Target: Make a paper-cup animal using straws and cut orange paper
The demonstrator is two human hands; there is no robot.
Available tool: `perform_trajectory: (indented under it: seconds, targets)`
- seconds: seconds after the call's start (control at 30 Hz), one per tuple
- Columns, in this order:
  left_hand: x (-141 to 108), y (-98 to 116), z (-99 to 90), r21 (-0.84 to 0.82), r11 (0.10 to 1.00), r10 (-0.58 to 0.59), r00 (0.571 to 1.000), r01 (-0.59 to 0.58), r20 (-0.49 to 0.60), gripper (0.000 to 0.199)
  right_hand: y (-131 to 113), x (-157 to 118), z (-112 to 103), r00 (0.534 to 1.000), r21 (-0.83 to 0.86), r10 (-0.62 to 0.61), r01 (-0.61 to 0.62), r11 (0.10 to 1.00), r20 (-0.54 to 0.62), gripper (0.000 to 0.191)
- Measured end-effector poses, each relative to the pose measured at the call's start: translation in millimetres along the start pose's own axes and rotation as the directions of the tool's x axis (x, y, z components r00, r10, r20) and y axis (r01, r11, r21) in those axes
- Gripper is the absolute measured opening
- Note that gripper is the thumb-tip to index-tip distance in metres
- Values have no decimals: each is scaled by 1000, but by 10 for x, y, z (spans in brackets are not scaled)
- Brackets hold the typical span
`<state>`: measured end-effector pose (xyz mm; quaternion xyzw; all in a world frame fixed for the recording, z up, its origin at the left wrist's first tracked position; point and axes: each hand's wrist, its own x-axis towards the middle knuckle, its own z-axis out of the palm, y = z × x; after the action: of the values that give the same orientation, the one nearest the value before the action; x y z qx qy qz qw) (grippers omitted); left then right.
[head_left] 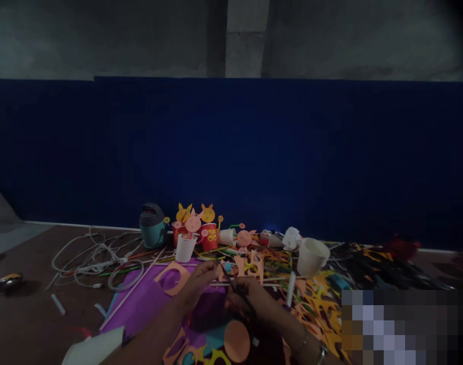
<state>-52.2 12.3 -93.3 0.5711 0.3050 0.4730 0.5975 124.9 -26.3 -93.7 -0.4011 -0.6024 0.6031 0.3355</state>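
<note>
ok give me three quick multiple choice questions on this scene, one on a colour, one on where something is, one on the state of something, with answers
1. What colour is the large paper sheet under the left hand?
A. green
B. purple
C. white

2. Where is the tangle of white cables?
A. left of the sheet
B. on top of the sheet
C. right of the sheet

3. What state is the red paper cup with the gold design in?
A. lying on its side
B. crushed flat
C. standing upright

Answers:
1. B, the sheet shows purple beside the left hand.
2. A, the cables lie on the brown surface beyond the sheet's left edge.
3. C, the cup stands on its base with its gold design facing the camera.
</note>
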Motion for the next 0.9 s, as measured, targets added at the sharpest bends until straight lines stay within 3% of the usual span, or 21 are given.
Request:
perform_trajectory:
  seconds: [0.17,0.3,0.4,0.53,0.73,0.9]
  targets:
    - [16,23,-26,23,1000,-15,999,14,42,28,-28,3,-80,1000,10,27,-26,1000,-15,28]
    - [-5,23,4,83,996,-41,994,33,98,29,-94,36,-116,992,44,-30,36,998,-123,32]
    - [-49,9,64,158,986,-76,986,52,148,23,-134,32,-101,992,77,-60,69,995,-112,34]
    - [-96,13,131,248,966,-114,979,70,168,17,-128,21,-63,995,43,-8,13,999,-99,31]
    - [-79,27,163,265,962,-75,996,58,56,14,-116,71,-61,960,6,-67,72,997,-273,29]
    - [-23,-10,135,192,979,-46,994,64,-99,27,-172,68,-148,974,-72,-33,17,997,-225,31]
